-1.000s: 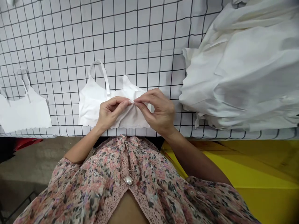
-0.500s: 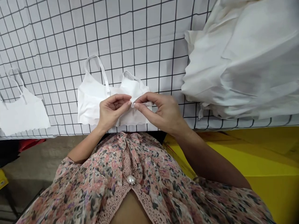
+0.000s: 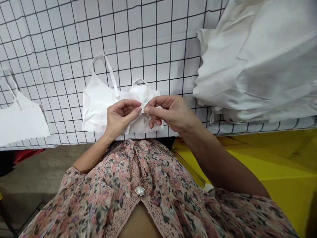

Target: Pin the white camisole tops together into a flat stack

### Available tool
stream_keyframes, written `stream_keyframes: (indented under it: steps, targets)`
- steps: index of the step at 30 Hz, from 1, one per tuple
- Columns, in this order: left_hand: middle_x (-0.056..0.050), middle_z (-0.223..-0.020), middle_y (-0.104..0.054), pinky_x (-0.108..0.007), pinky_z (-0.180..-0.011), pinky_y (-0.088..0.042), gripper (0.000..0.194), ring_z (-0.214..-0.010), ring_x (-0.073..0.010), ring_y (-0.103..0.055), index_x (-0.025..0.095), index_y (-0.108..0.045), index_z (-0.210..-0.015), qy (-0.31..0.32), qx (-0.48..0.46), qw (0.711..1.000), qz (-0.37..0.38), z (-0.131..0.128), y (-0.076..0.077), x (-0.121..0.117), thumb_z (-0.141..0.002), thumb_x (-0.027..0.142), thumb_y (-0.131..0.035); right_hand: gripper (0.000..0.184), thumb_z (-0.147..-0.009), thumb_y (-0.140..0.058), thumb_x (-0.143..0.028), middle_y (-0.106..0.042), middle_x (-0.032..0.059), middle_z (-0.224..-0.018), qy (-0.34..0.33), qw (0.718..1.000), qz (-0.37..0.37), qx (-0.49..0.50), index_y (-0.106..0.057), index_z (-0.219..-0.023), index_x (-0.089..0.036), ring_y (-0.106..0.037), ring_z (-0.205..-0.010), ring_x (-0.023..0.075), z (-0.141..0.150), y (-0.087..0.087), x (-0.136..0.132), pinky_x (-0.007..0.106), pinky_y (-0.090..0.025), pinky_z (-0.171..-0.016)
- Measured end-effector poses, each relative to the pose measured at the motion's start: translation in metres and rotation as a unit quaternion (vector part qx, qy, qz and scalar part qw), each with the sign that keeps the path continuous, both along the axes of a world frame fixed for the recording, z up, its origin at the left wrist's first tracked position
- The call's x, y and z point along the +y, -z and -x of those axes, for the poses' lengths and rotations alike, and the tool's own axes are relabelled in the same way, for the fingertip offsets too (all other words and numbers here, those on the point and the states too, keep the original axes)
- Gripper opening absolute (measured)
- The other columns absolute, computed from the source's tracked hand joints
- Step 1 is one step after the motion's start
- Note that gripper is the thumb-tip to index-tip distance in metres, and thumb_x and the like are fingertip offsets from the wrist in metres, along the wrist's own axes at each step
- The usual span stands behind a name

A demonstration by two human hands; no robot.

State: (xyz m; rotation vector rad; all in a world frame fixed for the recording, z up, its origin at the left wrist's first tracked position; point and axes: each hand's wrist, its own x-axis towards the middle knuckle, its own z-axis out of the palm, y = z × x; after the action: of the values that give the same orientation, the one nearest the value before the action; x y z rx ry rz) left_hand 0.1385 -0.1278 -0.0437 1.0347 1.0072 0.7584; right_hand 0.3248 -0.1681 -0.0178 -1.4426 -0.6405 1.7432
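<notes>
A white seamless bralette with a scalloped hem (image 3: 96, 105) lay on a white sheet with a black grid (image 3: 148, 39), its centre lifted. The left hand (image 3: 120, 119) and right hand (image 3: 170, 112) narrowly pinched a small white fastening (image 3: 143, 108) between them, well apart from a heaped pile of white garments (image 3: 252, 62).

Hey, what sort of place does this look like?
Probably a garment workshop or clothing-finishing area. A white strappy bra top lies on a white, black-grid work surface, a matching top lies flat nearby, and a large pile of white garments sits alongside.
</notes>
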Motion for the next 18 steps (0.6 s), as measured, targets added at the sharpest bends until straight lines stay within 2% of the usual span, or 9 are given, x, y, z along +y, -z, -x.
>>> stream_keyframes:
  steps: [11, 18]
  targets:
    - [0.0, -0.082, -0.081, -0.026, -0.079, -0.069, 0.012, -0.072, -0.0105, -0.075, 0.021, -0.084, -0.087, 0.009, -0.027, 1.0, 0.004, 0.0008, 0.0035, 0.0031, -0.078, 0.021, -0.091, 0.039, -0.069, -0.101, -0.041, -0.055, -0.0057, -0.056, -0.004, 1.0, 0.006, 0.002, -0.069, -0.069, -0.019, -0.045, -0.044, 0.0045, 0.0017, -0.0031, 0.0036, 0.026, -0.059, -0.048]
    - [-0.003, -0.087, -0.083, -0.032, -0.082, -0.071, 0.013, -0.078, -0.0146, -0.077, 0.021, -0.084, -0.087, 0.02, 0.007, 1.0, 0.009, 0.0007, 0.0026, 0.0032, -0.077, 0.027, -0.091, 0.036, -0.067, -0.1, -0.042, -0.056, -0.0052, -0.054, -0.005, 0.999, 0.007, -0.031, -0.071, -0.068, -0.021, -0.045, -0.042, 0.0054, 0.0003, -0.001, 0.0037, 0.028, -0.057, -0.046]
